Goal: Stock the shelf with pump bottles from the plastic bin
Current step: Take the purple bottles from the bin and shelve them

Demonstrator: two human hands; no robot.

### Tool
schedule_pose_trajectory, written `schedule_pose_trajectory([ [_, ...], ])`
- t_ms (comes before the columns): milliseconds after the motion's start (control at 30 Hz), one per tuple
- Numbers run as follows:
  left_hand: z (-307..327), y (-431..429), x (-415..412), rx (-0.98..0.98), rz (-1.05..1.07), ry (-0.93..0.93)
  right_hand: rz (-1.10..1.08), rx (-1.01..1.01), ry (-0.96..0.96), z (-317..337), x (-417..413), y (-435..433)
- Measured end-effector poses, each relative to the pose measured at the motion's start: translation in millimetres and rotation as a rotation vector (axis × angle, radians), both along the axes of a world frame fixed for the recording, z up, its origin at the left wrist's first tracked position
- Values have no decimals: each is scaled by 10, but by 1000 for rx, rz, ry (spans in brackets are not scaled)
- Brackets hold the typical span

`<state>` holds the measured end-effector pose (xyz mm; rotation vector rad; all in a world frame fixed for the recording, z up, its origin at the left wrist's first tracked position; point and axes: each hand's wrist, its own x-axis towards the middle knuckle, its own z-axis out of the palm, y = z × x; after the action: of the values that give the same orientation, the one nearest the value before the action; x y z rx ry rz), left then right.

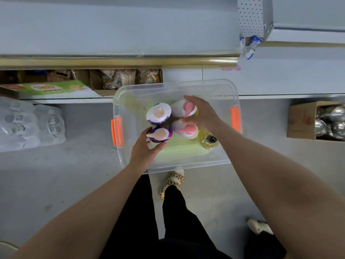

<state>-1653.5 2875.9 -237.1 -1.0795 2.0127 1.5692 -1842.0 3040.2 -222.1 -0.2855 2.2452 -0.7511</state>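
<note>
Left hand (143, 149) cups upright purple beige-pump bottle (160, 134), nozzle 9 o'clock; right hand (202, 114) grips upright white pink-pump bottle (178, 110), nozzle 6 o'clock; bodies hidden.

Plastic bin (220, 161): was clear and faintly milky, its floor tinted pale yellow-green.
Bin handles (117, 131): were bright orange.
Near purple bottle (161, 134): was deep purple with a peach-beige pump.
Far purple bottle (158, 113): was white on top, rimmed in purple, with a peach pump.
Far white bottle (188, 108): was white with a pink pump.
Near white bottle (187, 130): was white with a pink pump.
Yellow bottle (209, 141): was clear yellow, capped in black.
Slipper (172, 182): was leopard-print, tan with dark spots and cream.
Trousers (141, 212): were black.
Shelf edge (119, 61): was brassy gold.
Floor (56, 174): was pale grey.
Cardboard box (300, 120): was brown.
Balls (332, 120): were shiny silver.
</note>
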Motion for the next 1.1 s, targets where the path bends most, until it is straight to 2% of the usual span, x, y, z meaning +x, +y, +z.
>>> schedule_pose_trajectory([
  [233, -49, 15, -46, -85, -52, 16, 309, 85, 287, 13, 133, -529],
  [400, -69, 15, -117, -65, -46, 44, 363, 19, 266, 2, 64, -625],
  [533, -135, 20, -150, -77, -58, 58, 422, -32, 103, 47, 11, -685],
  [633, -155, -13, -164, -108, -66, 77, 371, -110, -14, 43, 11, -752],
  [800, -139, -199, -212, -77, -35, 118, 252, -146, -1, 119, -57, -843],
  [967, -33, -391, -241, 96, 110, 102, 53, -205, -64, 348, -130, -815],
  [1100, 304, -475, -267, 338, 217, 196, -32, -276, -97, 677, -182, -793],
])
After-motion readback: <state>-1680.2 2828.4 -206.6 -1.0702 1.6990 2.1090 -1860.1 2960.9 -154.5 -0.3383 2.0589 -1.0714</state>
